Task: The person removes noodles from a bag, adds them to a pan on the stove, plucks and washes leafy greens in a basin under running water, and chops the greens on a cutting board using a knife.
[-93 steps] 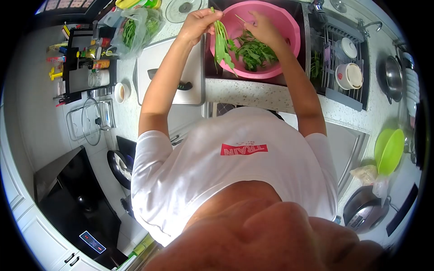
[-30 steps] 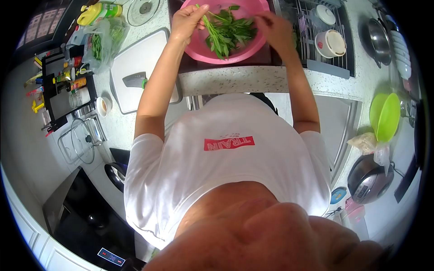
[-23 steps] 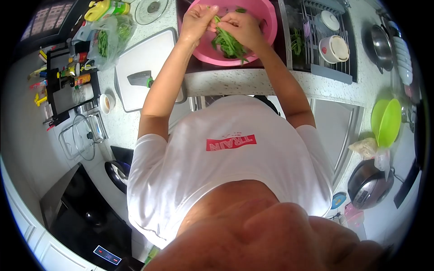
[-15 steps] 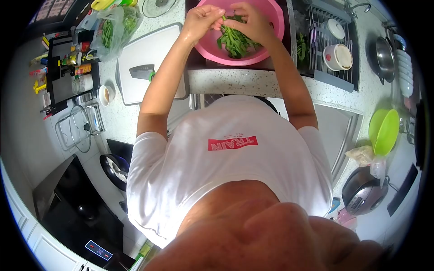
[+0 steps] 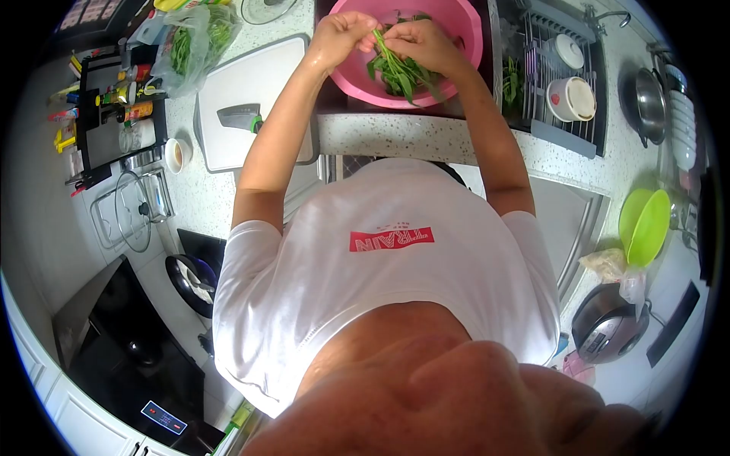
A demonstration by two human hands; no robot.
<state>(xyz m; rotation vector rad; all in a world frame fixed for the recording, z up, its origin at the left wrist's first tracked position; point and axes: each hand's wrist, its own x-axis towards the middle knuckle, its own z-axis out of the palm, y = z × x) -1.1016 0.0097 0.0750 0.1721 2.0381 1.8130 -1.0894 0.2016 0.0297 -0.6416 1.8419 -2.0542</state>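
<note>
Over the pink basin [image 5: 357, 90], my left hand [image 5: 340, 42] pinches the upper stem ends of a bunch of leafy greens [image 5: 401, 74]. My right hand [image 5: 426, 45] is closed on the same stems, a little lower, with thumb and fingertips together close to the left hand. The leaves hang down into the basin. More dark leaves show behind my right hand, inside the basin.
Left of the basin, a knife [image 5: 242, 118] lies on a white cutting board [image 5: 228, 148]. Beyond it is a plastic bag of greens [image 5: 199, 45]. A small cup [image 5: 177, 154] stands nearby. To the right are a dish rack [image 5: 563, 139] and a white container [image 5: 572, 99].
The greens now hang straighter, with their stems showing between my hands. My right hand's fingers have lowered and closed onto the stems. My left hand stays pinched at nearly the same place.
</note>
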